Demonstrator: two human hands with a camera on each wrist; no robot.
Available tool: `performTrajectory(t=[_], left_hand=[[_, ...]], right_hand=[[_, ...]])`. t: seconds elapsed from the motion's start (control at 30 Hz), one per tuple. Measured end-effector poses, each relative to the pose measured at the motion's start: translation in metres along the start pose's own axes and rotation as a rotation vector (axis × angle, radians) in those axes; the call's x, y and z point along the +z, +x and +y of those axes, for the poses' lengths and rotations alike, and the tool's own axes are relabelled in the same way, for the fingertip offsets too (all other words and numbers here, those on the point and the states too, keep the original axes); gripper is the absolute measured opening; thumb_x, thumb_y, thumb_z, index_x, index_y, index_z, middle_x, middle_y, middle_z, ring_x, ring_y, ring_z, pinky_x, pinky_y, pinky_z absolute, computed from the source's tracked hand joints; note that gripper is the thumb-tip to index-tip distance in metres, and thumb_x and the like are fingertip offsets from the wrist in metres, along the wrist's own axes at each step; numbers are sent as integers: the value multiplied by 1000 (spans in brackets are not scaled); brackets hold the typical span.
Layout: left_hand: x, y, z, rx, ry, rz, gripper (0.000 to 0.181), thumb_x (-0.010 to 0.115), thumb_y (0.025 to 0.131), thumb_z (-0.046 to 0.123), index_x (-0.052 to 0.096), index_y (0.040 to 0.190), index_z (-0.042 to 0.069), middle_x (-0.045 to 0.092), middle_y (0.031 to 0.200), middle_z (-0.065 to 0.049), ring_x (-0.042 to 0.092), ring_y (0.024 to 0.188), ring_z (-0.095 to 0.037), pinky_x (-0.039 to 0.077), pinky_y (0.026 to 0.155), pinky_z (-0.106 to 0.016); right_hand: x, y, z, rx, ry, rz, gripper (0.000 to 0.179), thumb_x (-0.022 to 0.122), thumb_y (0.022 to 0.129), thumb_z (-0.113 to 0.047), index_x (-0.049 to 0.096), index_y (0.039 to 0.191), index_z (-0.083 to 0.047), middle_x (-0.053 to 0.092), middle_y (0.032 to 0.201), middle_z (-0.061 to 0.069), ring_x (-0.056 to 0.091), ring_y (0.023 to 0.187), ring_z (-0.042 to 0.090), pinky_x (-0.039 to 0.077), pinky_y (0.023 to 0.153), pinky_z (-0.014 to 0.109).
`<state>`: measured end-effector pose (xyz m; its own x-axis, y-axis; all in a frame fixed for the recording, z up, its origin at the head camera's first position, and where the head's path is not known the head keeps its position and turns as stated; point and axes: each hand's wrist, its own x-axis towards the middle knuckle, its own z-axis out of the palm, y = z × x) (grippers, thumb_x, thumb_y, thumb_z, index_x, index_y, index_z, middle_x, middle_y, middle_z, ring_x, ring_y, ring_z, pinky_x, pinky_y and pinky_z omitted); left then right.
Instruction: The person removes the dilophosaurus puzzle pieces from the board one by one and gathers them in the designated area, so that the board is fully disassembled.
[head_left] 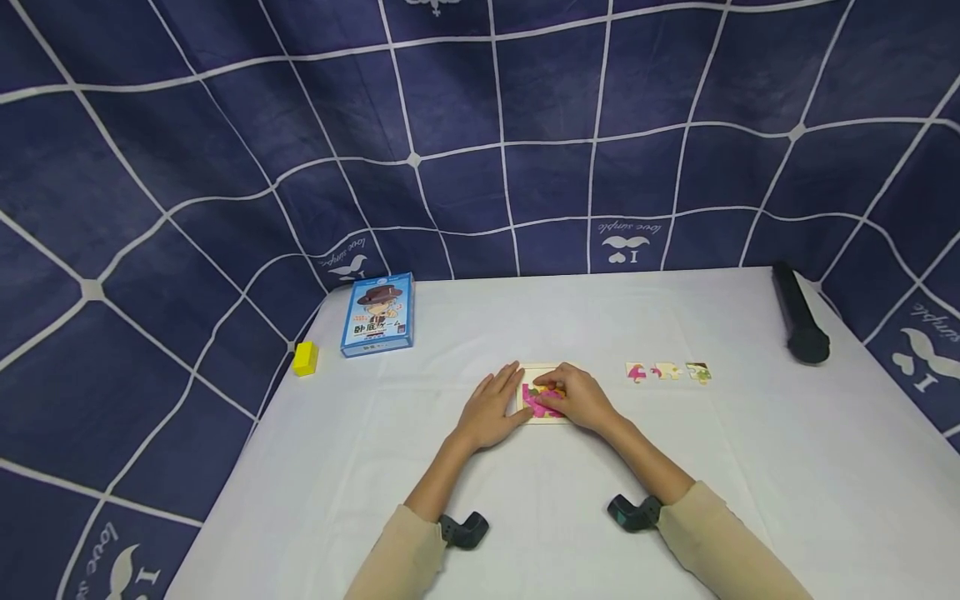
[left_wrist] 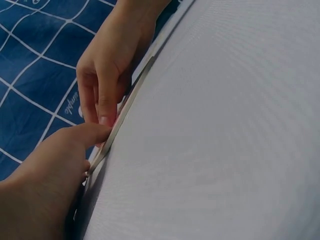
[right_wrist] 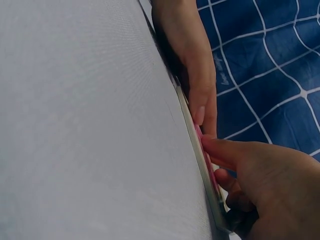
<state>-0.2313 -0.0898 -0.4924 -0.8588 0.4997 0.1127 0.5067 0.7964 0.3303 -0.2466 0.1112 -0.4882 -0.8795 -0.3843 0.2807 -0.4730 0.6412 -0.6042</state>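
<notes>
Clock positions were read in the head view from the centre of the puzzle tray [head_left: 537,371], with twelve o'clock toward the far edge of the worktop [head_left: 555,508].

The puzzle tray lay flat at the middle of the worktop, between the two hands. Pink puzzle pieces [head_left: 534,408] lay inside its pale frame. The left hand [head_left: 491,410] rested at nine o'clock with its fingers extended along the frame and its thumb touching the near side. The right hand [head_left: 587,402] reached in from three o'clock, with thumb and index finger bent down onto the pieces; whether they pinched one could not be told.

Three loose pieces [head_left: 667,370] lay in a row just above three o'clock, well apart from the frame. A blue box [head_left: 378,315] with a printed hatted figure lay near ten o'clock, and a yellow block [head_left: 305,358] stood farther out, close to nine. A black elongated object [head_left: 801,315] lay between two and three o'clock, rounded end nearest the viewer. A dark blue cloth [head_left: 457,187] with white grid lines hung beyond the far edge at twelve o'clock.
</notes>
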Motion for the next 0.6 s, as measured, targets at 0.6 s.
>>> performTrajectory(t=[0.6], left_hand=[[2, 0, -1, 11, 28, 18, 72, 42, 91, 53, 27, 146, 8, 20, 152, -5, 15, 139, -17, 11, 113, -35]], right_hand=[[4, -2, 8, -89, 159, 75, 24, 75, 77, -13, 67, 99, -14, 65, 81, -6, 57, 73, 9, 47, 65, 30]])
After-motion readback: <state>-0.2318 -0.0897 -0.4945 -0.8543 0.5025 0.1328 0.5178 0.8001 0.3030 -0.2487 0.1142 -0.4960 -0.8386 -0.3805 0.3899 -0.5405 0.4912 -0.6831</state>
